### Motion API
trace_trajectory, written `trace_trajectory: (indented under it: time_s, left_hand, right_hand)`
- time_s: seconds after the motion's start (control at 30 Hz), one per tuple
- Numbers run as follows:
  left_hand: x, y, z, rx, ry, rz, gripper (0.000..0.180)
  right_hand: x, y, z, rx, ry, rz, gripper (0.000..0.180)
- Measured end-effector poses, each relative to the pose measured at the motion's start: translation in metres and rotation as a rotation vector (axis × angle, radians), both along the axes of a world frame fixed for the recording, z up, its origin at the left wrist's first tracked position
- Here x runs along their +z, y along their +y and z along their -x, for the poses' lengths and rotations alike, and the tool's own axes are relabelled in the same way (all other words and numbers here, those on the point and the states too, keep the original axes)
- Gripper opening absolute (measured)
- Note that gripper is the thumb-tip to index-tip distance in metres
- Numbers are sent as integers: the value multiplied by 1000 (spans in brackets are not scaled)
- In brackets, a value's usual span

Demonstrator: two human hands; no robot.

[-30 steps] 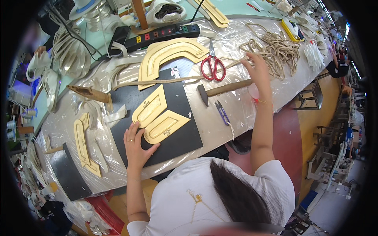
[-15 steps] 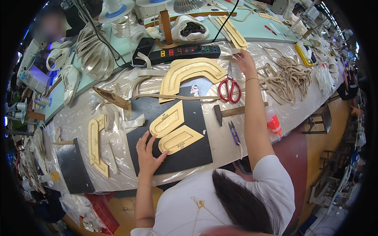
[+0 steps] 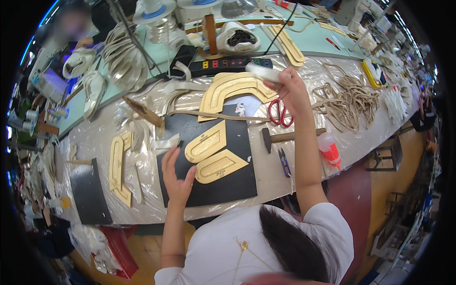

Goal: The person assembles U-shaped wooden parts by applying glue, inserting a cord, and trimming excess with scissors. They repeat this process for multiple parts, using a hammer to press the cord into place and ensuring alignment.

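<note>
My right hand (image 3: 292, 90) is raised over the far part of the table, thumb and fingers pinched on a flat white piece (image 3: 261, 72), blurred by motion. My left hand (image 3: 177, 183), fingers spread and holding nothing, hovers at the left side of a black mat (image 3: 223, 192). Next to its fingertips lie two pale yellow templates with rounded ends, one upper (image 3: 205, 142) and one lower (image 3: 221, 166). Beyond them rests a large curved yellow template (image 3: 228, 88). Red-handled scissors (image 3: 280, 114) lie just below my right hand, partly covered by it.
A hammer (image 3: 289, 136), small purple snips (image 3: 285, 163) and a bottle with a red label (image 3: 329, 149) lie near my right forearm. Tangled beige cord (image 3: 346, 102) spreads at the right. A power strip (image 3: 218, 66) borders the far side; another black mat (image 3: 89, 194) lies left.
My right hand has drawn back from the far side toward me and carries the white piece. My left hand has lifted off the yellow templates, shifting slightly left.
</note>
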State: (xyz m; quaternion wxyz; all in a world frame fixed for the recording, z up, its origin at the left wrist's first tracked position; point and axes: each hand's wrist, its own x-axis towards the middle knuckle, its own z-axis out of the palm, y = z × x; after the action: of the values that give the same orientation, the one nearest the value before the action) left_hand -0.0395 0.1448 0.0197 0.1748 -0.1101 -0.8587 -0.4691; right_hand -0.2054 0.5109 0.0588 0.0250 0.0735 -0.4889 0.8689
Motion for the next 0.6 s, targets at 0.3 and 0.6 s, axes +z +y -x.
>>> trace_trajectory:
  time_s: [0.3, 0.6]
  left_hand:
    - [41, 65, 26, -59, -272, -918, 30]
    - [50, 60, 12, 70, -168, -829, 20]
  right_hand:
    - [6, -120, -119, 141, -83, -249, 21]
    - [31, -138, -139, -338, 525, -751, 36]
